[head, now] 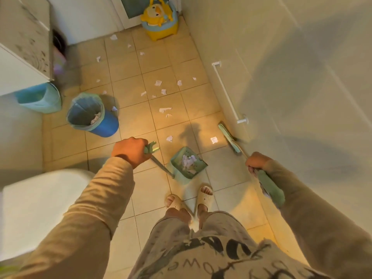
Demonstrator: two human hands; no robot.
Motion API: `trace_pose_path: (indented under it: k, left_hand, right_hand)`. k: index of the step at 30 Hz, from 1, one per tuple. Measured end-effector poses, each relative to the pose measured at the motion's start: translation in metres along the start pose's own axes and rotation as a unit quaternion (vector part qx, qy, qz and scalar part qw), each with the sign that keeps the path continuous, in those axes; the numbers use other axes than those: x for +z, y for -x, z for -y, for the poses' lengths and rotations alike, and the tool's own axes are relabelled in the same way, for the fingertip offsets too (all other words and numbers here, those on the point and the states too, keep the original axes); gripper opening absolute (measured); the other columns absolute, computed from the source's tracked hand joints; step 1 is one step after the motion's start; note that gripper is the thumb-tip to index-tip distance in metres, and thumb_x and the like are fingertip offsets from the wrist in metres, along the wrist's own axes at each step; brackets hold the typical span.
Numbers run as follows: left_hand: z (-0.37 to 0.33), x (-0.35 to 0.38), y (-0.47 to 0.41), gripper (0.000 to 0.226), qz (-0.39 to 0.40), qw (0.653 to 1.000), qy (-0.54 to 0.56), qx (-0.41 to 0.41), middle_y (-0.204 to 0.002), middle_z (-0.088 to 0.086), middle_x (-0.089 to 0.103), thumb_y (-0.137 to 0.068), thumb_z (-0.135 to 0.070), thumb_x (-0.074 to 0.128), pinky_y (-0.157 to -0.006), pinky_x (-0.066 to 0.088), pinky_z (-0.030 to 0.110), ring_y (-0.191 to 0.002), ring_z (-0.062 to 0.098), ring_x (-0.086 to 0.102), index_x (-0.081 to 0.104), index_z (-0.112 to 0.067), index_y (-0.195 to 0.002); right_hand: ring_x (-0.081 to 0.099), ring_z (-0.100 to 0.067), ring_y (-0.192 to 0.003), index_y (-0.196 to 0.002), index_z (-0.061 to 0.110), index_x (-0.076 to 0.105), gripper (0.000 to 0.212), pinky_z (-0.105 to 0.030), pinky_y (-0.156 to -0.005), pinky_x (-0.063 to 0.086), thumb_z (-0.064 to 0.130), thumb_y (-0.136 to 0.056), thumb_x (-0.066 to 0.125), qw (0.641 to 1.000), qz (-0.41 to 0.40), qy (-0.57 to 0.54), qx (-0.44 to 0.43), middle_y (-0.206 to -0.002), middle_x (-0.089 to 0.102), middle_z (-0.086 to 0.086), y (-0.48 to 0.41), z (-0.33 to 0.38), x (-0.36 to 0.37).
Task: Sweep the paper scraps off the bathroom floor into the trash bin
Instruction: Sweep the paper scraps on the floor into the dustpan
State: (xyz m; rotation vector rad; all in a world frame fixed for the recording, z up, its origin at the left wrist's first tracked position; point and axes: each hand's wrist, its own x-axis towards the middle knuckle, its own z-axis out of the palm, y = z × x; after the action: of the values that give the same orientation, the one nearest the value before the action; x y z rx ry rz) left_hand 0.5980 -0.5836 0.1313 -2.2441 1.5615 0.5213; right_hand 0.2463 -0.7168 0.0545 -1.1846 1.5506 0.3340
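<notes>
My left hand [131, 151] grips the top of the long handle of a green dustpan [188, 165], which rests on the tiles just ahead of my feet with crumpled paper in it. In my right hand [256, 163] is the green broom handle; the broom head [229, 137] lies by the right wall. White paper scraps [159, 83] are scattered over the beige tile floor, two of them close to the dustpan [169, 138]. A blue trash bin [92, 115] with a liner stands to the left and holds some paper.
A second light-blue bin [40, 100] sits under the cabinet [22, 55] at left. A white toilet [38, 210] is at lower left. A yellow child's potty [160, 19] stands at the far end. A white towel rail [227, 91] runs along the right wall.
</notes>
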Motion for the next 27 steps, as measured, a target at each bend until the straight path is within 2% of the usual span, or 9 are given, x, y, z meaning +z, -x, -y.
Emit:
trace_pose_path:
  k: [2, 4, 7, 11, 15, 18, 25, 27]
  left_hand:
    - [0.004, -0.001, -0.002, 0.032, 0.005, 1.000, 0.004, -0.007, -0.099, 0.009, 0.068, -0.087, -0.047, 0.057, -0.082, 0.052, 0.037, -0.089, 0.029, 0.063, 0.063, -0.022, -0.106]
    - [0.005, 0.000, -0.003, 0.031, 0.004, 1.000, 0.005, -0.014, -0.099, 0.008, 0.068, -0.088, -0.046, 0.057, -0.083, 0.053, 0.037, -0.089, 0.028, 0.063, 0.063, -0.021, -0.106]
    - [0.005, 0.004, -0.001, 0.030, 0.007, 1.000, 0.007, -0.017, -0.097, 0.008, 0.068, -0.088, -0.045, 0.055, -0.083, 0.053, 0.037, -0.087, 0.028, 0.062, 0.063, -0.021, -0.104]
    - [0.010, 0.005, 0.001, 0.029, 0.016, 1.000, 0.005, -0.023, -0.097, 0.008, 0.068, -0.088, -0.045, 0.053, -0.080, 0.051, 0.036, -0.088, 0.028, 0.062, 0.063, -0.021, -0.102]
    - [0.014, 0.003, 0.003, 0.029, 0.020, 0.999, 0.016, -0.024, -0.098, 0.008, 0.068, -0.088, -0.043, 0.054, -0.083, 0.052, 0.036, -0.090, 0.029, 0.063, 0.064, -0.020, -0.102]
    - [0.008, 0.004, 0.007, 0.029, 0.007, 1.000, 0.000, -0.020, -0.097, 0.008, 0.069, -0.088, -0.042, 0.053, -0.081, 0.052, 0.035, -0.089, 0.029, 0.064, 0.065, -0.020, -0.102]
    - [0.025, 0.021, 0.030, 0.034, -0.023, 0.999, -0.008, -0.024, -0.099, 0.007, 0.069, -0.089, -0.048, 0.051, -0.080, 0.052, 0.035, -0.090, 0.028, 0.065, 0.062, -0.022, -0.107]
    - [0.038, 0.027, 0.038, 0.036, -0.028, 0.999, 0.007, -0.045, -0.098, 0.006, 0.069, -0.089, -0.051, 0.050, -0.077, 0.050, 0.034, -0.090, 0.027, 0.065, 0.062, -0.022, -0.106]
  right_hand:
    - [0.051, -0.011, -0.035, -0.061, 0.007, 0.045, 0.025, -0.013, -0.040, 0.040, -0.002, -0.084, 0.043, 0.998, 0.026, 0.036, 0.039, -0.036, 0.052, 0.001, -0.002, 0.011, 0.007]
    - [0.048, -0.021, -0.047, -0.054, 0.006, 0.047, 0.032, -0.020, -0.049, 0.039, 0.000, -0.085, 0.043, 0.988, 0.038, 0.133, 0.075, -0.042, 0.052, -0.006, 0.000, 0.024, 0.012]
    - [0.040, -0.018, -0.046, -0.057, 0.005, 0.043, 0.031, -0.024, -0.048, 0.034, -0.001, -0.087, 0.039, 0.964, 0.114, 0.224, 0.085, -0.043, 0.043, -0.008, 0.003, 0.026, 0.008]
    - [0.035, -0.012, -0.032, -0.075, 0.006, 0.038, 0.017, -0.014, -0.035, 0.030, -0.004, -0.089, 0.037, 0.971, 0.166, 0.121, 0.121, -0.054, 0.034, -0.008, 0.018, 0.006, -0.003]
    - [0.036, -0.009, -0.033, -0.081, 0.009, 0.040, 0.015, -0.017, -0.035, 0.030, -0.001, -0.091, 0.046, 0.973, 0.186, 0.007, 0.138, -0.059, 0.035, -0.006, 0.029, -0.006, -0.024]
    - [0.035, -0.009, -0.034, -0.094, 0.007, 0.042, 0.010, -0.017, -0.036, 0.030, -0.001, -0.091, 0.047, 0.973, 0.189, 0.020, 0.131, -0.057, 0.037, -0.006, 0.045, 0.001, -0.018]
    - [0.035, -0.010, -0.034, -0.112, 0.004, 0.049, 0.023, -0.017, -0.037, 0.029, -0.003, -0.090, 0.044, 0.983, 0.138, 0.077, 0.094, -0.051, 0.039, -0.006, 0.058, 0.030, 0.025]
    - [0.034, -0.011, -0.036, -0.105, 0.003, 0.048, 0.017, -0.018, -0.039, 0.028, -0.004, -0.090, 0.043, 0.984, 0.127, 0.092, 0.082, -0.052, 0.038, -0.008, 0.055, 0.042, 0.028]
